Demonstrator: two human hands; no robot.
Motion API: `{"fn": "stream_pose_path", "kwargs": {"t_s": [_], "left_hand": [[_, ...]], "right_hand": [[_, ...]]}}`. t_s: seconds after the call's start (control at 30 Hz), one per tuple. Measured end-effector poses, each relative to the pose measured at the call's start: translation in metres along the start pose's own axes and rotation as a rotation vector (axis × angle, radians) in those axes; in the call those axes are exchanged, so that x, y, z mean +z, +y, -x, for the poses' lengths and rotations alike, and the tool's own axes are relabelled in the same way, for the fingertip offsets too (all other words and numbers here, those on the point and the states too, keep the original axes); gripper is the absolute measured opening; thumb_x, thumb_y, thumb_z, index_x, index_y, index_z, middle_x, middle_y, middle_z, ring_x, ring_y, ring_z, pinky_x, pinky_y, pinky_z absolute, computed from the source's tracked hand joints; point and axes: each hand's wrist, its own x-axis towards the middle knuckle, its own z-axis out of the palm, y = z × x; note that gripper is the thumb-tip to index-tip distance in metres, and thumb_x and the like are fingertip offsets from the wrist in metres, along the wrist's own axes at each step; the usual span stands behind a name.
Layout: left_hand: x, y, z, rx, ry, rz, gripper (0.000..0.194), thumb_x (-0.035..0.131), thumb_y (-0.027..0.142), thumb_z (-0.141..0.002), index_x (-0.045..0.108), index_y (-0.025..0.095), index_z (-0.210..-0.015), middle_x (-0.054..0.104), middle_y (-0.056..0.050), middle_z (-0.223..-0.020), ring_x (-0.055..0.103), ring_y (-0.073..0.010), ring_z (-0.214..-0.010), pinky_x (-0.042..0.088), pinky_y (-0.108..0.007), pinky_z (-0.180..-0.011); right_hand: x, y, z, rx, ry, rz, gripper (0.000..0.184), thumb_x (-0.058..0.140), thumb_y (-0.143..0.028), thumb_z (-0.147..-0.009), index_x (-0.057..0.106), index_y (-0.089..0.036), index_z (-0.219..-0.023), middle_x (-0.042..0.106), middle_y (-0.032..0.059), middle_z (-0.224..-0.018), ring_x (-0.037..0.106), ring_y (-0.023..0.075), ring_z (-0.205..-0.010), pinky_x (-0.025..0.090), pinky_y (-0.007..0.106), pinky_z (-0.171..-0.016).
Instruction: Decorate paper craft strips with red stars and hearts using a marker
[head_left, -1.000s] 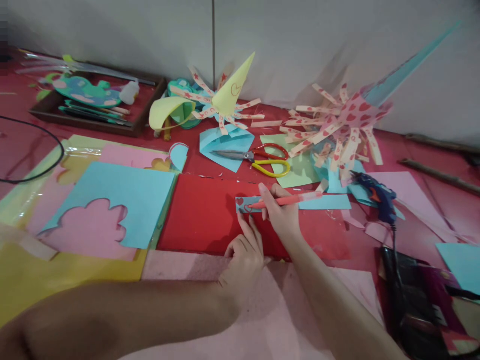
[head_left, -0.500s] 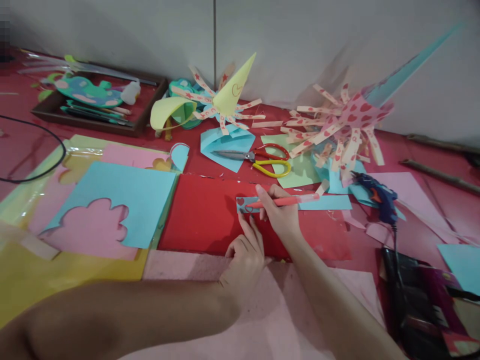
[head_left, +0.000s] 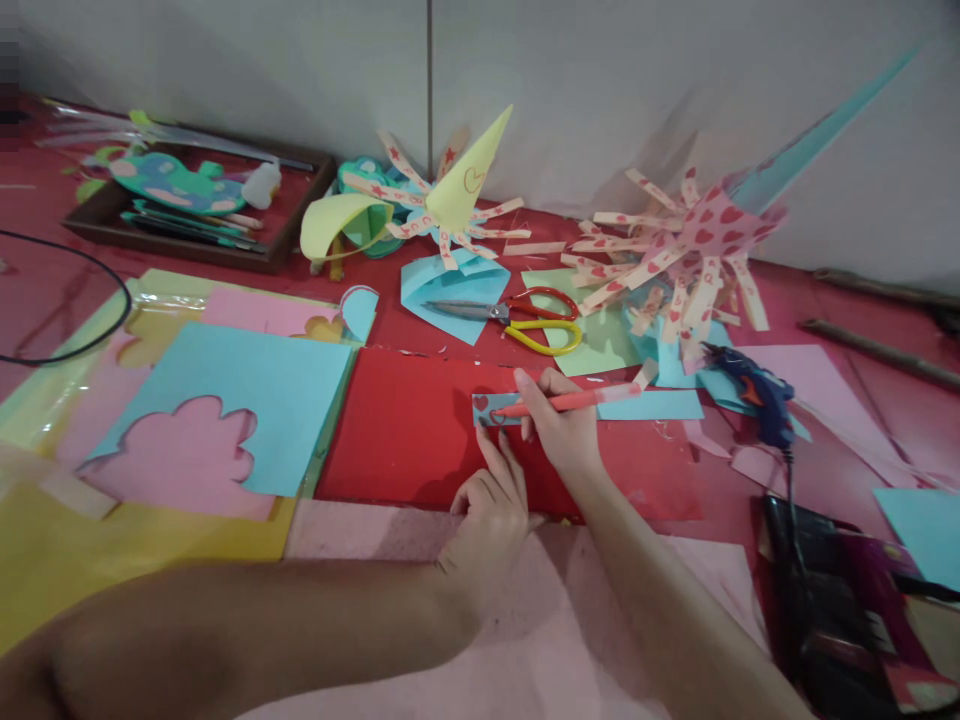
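Your right hand (head_left: pixel 564 428) is gripping an orange pen (head_left: pixel 576 401); your left hand (head_left: pixel 491 505), unclenched, is touching the blue strip (head_left: pixel 651 405).

The red surface (head_left: pixel 37 205), perhaps a tabletop, bears a tray (head_left: pixel 180 250) and sticks (head_left: pixel 877 353).

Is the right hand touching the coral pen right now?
Touching. In the head view, the right hand grips the coral pen, which sticks out on both sides of it.

right fingers (head_left: pixel 534 396) partly hide the blue strip (head_left: pixel 651 405)
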Motion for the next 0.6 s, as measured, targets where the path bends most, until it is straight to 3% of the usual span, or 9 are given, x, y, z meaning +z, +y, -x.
{"fn": "stream_pose_path", "kwargs": {"t_s": [0.6], "left_hand": [[0.0004, 0.0007, 0.0011, 0.013, -0.012, -0.075, 0.059, 0.045, 0.048, -0.082, 0.053, 0.001, -0.118, 0.055, -0.029, -0.114, 0.052, -0.0125, -0.045, 0.036, -0.028, -0.04]], "right_hand": [[0.0001, -0.0003, 0.0, 0.0, 0.004, 0.006, 0.043, 0.053, -0.042, -0.081, 0.034, -0.021, -0.049, 0.039, -0.0082, -0.036, 0.039, 0.0066, -0.035, 0.034, 0.022, -0.043]]}}
